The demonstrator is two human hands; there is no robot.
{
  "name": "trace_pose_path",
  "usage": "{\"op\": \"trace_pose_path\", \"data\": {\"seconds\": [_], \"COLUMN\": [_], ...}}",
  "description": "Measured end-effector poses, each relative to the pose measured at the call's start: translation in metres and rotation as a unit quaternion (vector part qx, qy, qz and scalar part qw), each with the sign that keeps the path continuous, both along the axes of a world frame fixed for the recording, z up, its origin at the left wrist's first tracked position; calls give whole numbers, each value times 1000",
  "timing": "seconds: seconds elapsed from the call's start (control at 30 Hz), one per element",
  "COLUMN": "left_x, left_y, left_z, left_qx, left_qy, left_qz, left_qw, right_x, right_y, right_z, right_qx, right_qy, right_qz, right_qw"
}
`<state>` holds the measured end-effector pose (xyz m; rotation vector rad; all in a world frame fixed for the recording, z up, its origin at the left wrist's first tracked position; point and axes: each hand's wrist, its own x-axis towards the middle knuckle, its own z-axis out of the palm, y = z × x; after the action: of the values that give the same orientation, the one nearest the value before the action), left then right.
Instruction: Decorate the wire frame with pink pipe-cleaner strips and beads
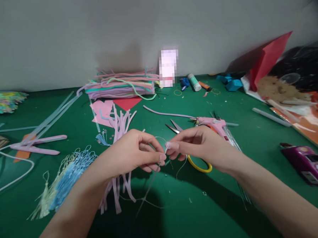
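Note:
At the middle of the table, my left hand pinches a thin, pale wire between thumb and fingertips. The wire slants down below the hand and crosses other fine strands. Almost touching it, my right hand is closed in a pinch at the wire's upper end; the exact grip is hidden by the fingers. Fine curled strands hang beneath the right fingers. Lilac pipe cleaners lie in a bunch partly under my left hand. Scissors with yellow handles lie partly under my right hand.
A pink glue gun lies beyond my right hand. Blue and cream tassels lie left, near pink-handled tongs. Bundled pipe cleaners sit by the wall. At right are a purple device and red paper.

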<state>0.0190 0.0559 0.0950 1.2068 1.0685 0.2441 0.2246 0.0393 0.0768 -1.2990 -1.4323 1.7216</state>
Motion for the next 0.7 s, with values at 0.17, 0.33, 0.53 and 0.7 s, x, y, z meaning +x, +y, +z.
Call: {"op": "trace_pose_path", "data": {"seconds": [0.17,0.33,0.53,0.7], "left_x": [0,0,1,1], "left_y": [-1,-1,-1,-3], "left_z": [-1,0,1,0], "left_qx": [1,-7,-4,3], "left_qy": [1,9,-1,1], "left_qz": [-3,-8,-6,-8], "left_qw": [1000,1000,1000,1000], "right_x": [3,0,-1,-2], "right_y": [2,3,5,3], "right_z": [5,5,6,4], "right_qx": [2,0,7,20], "right_qy": [-10,-14,-19,-22], "right_qz": [1,-6,3,14], "right_qw": [1000,1000,1000,999]}}
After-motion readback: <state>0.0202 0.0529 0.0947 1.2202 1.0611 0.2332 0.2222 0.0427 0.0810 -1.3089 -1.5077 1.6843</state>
